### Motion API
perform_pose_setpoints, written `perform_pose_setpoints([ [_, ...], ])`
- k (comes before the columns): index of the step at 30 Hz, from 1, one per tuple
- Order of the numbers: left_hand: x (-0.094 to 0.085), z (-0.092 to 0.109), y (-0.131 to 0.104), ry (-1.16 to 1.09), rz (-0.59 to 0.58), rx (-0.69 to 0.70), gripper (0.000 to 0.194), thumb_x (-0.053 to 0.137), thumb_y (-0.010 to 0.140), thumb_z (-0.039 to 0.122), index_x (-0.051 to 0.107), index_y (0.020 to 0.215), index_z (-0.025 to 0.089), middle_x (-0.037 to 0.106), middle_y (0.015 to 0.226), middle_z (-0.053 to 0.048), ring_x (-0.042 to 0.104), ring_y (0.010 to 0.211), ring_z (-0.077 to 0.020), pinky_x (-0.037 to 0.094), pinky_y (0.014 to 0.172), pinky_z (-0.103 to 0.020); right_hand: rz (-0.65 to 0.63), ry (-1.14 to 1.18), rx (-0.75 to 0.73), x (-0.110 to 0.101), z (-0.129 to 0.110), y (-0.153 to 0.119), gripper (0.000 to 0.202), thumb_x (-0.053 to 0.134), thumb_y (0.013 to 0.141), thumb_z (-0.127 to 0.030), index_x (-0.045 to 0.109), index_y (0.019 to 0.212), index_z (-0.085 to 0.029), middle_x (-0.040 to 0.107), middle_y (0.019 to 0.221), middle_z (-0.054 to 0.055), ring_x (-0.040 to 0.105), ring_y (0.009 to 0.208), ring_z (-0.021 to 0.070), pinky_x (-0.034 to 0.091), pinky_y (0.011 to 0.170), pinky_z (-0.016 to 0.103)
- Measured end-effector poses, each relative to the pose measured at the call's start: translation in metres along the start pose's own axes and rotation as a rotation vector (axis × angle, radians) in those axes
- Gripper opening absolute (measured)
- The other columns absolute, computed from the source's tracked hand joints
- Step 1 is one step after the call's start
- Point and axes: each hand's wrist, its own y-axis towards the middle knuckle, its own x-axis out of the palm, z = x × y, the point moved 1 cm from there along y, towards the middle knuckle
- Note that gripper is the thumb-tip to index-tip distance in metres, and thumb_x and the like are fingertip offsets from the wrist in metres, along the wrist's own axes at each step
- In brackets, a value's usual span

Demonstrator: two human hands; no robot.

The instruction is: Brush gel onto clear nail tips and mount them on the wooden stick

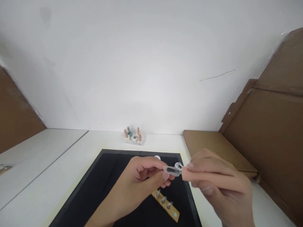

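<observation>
Thumb and fingers of my left hand are closed on a small translucent piece with a dark strip inside it. My right hand wraps round a long peach-coloured handle, whose front end meets the translucent piece or lies right beside it. I cannot make out what kind of tool this is. Just behind the join shows a small white round part with some metal in it. Partly hidden below my left hand, a yellow strip with several metal pegs lies on the black mat.
A clear holder with several peach and grey upright pieces stands by the white wall. Another white round piece lies near the mat's back edge. A flat cardboard box sits at the right, with cardboard panels along that side.
</observation>
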Motion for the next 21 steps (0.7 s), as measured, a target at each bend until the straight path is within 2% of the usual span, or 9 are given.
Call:
perform_pose_setpoints([
  [4,0.001,0.0,0.0,0.022,0.0,0.021,0.015,0.07,0.088,0.019,0.08,0.078,0.02,0.068,0.068,0.001,0.062,0.065,-0.0096,0.052,0.065,-0.018,-0.045,-0.033,-0.007,0.001,-0.003,0.003,0.013,0.064,0.093,-0.028,0.076,0.098,-0.023,0.077,0.077,0.003,0.065,0.062,0.0151,0.055,0.051,0.027],
  [7,0.0,-0.001,0.0,0.032,0.012,0.021,0.015,0.07,0.089,0.023,0.08,0.077,0.02,0.069,0.069,-0.001,0.063,0.065,-0.0117,0.053,0.064,-0.021,-0.013,-0.058,0.011,0.0,-0.003,0.002,0.013,0.064,0.092,-0.023,0.076,0.091,-0.024,0.075,0.071,0.002,0.062,0.057,0.0151,0.051,0.048,0.028],
  [10,-0.002,-0.002,-0.001,0.054,0.011,0.027,0.017,0.069,0.09,0.023,0.08,0.077,0.02,0.069,0.068,-0.001,0.063,0.065,-0.0121,0.053,0.064,-0.021,0.011,-0.099,-0.023,-0.001,-0.002,-0.001,0.021,0.06,0.092,-0.016,0.076,0.08,-0.024,0.072,0.066,0.002,0.061,0.057,0.0156,0.049,0.049,0.028],
  [12,-0.003,-0.002,-0.001,0.057,0.007,0.033,0.016,0.068,0.09,0.02,0.08,0.08,0.02,0.068,0.068,-0.001,0.063,0.066,-0.0116,0.052,0.064,-0.02,0.031,-0.121,-0.049,-0.001,-0.002,0.0,0.026,0.058,0.094,-0.017,0.076,0.076,-0.024,0.071,0.064,0.002,0.059,0.056,0.0151,0.047,0.049,0.029],
  [15,-0.004,-0.004,-0.001,0.055,0.009,0.039,0.018,0.066,0.09,0.017,0.08,0.079,0.021,0.068,0.069,0.001,0.062,0.066,-0.01,0.052,0.065,-0.018,0.052,-0.135,-0.104,0.001,-0.004,0.004,0.025,0.058,0.097,-0.025,0.077,0.08,-0.023,0.073,0.066,0.003,0.06,0.055,0.0142,0.047,0.046,0.028],
  [18,-0.002,-0.003,0.0,0.072,0.015,0.047,0.019,0.066,0.089,0.015,0.08,0.077,0.022,0.067,0.068,0.002,0.061,0.065,-0.0088,0.051,0.064,-0.016,0.01,-0.145,-0.186,0.003,-0.006,0.009,0.02,0.06,0.097,-0.028,0.078,0.091,-0.021,0.077,0.07,0.004,0.064,0.057,0.0138,0.051,0.046,0.026],
  [21,0.0,-0.001,0.001,0.098,0.028,0.065,0.018,0.068,0.086,0.013,0.079,0.075,0.021,0.066,0.066,0.002,0.059,0.062,-0.0087,0.049,0.061,-0.016,-0.028,-0.129,-0.158,0.005,-0.008,0.012,0.016,0.062,0.096,-0.028,0.075,0.095,-0.02,0.077,0.07,0.003,0.066,0.058,0.0139,0.055,0.048,0.026],
])
